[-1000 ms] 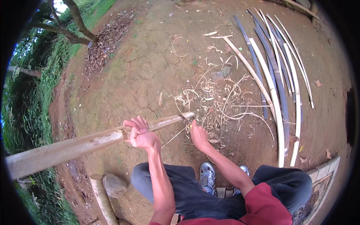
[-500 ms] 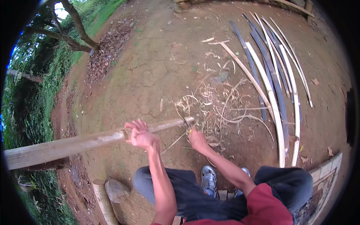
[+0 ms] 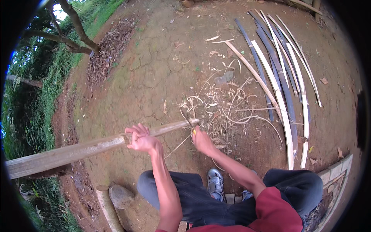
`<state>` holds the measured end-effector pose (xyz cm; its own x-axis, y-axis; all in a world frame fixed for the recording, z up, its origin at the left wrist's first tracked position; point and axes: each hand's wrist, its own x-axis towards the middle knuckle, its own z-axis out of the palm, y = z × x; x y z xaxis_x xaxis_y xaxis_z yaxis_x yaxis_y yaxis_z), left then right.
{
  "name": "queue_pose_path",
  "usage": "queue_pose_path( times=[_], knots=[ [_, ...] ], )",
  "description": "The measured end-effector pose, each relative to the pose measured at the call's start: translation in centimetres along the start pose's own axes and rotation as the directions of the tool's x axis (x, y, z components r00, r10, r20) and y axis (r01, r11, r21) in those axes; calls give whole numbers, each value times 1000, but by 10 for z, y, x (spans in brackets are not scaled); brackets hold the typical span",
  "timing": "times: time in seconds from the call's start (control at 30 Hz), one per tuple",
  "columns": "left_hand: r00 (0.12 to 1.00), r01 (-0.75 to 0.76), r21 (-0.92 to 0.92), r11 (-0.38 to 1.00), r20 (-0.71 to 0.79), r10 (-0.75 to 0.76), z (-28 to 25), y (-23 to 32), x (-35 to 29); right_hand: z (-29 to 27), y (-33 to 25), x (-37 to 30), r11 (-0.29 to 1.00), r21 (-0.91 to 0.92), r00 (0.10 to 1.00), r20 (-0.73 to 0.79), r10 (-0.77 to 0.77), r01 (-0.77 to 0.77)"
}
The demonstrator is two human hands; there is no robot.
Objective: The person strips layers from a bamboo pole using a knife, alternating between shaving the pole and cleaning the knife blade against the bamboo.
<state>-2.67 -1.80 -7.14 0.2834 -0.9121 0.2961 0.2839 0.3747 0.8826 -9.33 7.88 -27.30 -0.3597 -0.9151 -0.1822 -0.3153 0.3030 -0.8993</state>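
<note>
A long, pale bamboo piece (image 3: 69, 151) comes in from the left and narrows toward its end in front of me. My left hand (image 3: 143, 140) has its fingers curled over it, just past a ridge like a node. Close to the bamboo's far right end, my right hand (image 3: 202, 141) grips a knife (image 3: 187, 117). Its thin dark blade points away and to the left, crossing the bamboo near the tip. A bit of yellow shows at the handle; the fingers cover the rest. Where the blade's edge meets the bamboo is too small to make out.
Curled shavings (image 3: 216, 96) litter the dirt beyond my right hand. Several long pale and dark strips (image 3: 279, 91) lie at the right. A stone (image 3: 121, 196) and a short log (image 3: 108, 208) sit at the lower left, a brick edging (image 3: 335, 174) at the lower right.
The view has shifted slightly. My right hand and the knife have drawn a little to the left near the bamboo's tip. My left hand keeps its hold.
</note>
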Motion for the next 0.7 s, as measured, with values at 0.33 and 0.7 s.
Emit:
queue_pose_path(
  times=[0.33, 0.7],
  knots=[
    [997, 9, -2, 1000, -72, -9, 20, 7, -6, 21, 30, 4, 981, -163, 994, -1, 109, -107],
    [996, -85, 17, 996, 29, 84, 0, -1, -4, 12, 29, -7, 976, -214, 997, -76, 34, -50]
  ],
)
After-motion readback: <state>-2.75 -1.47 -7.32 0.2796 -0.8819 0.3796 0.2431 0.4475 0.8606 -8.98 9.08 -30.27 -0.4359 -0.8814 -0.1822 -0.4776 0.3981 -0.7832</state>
